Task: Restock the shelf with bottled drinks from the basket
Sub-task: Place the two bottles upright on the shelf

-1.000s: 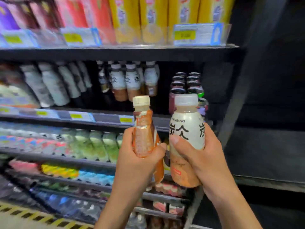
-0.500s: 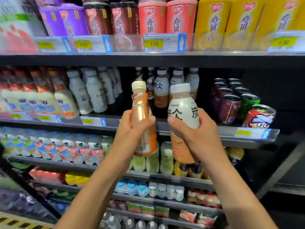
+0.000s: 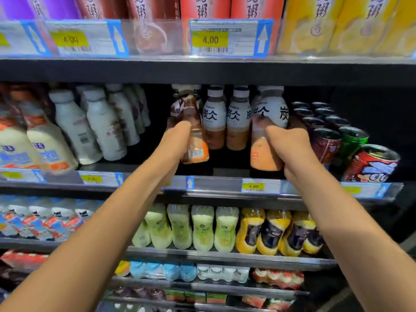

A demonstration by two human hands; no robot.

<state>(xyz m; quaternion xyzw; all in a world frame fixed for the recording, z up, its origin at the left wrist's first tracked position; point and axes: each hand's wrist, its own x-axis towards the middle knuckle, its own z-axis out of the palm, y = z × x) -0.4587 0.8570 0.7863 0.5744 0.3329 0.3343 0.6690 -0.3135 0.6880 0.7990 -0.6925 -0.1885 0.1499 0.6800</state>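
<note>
The left hand (image 3: 173, 143) has its fingers wrapped round an orange bottle (image 3: 195, 152). The right hand (image 3: 290, 149) has its fingers clamped on a white bottle (image 3: 269, 118). Both bottles are upright at the shelf (image 3: 216, 183) front, the white one between matching bottles (image 3: 238, 118) and cans (image 3: 326, 143).

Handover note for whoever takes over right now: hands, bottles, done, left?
Left hand: grips the orange-label bottle, held in the gap left of the white-label row on the shelf.
Right hand: grips the white-label bottle at the row's right end, beside the cans.
Done: both bottles are at the shelf.
Left: set them down and release. Whether either base rests yet is unclear. Basket not in view.
</note>
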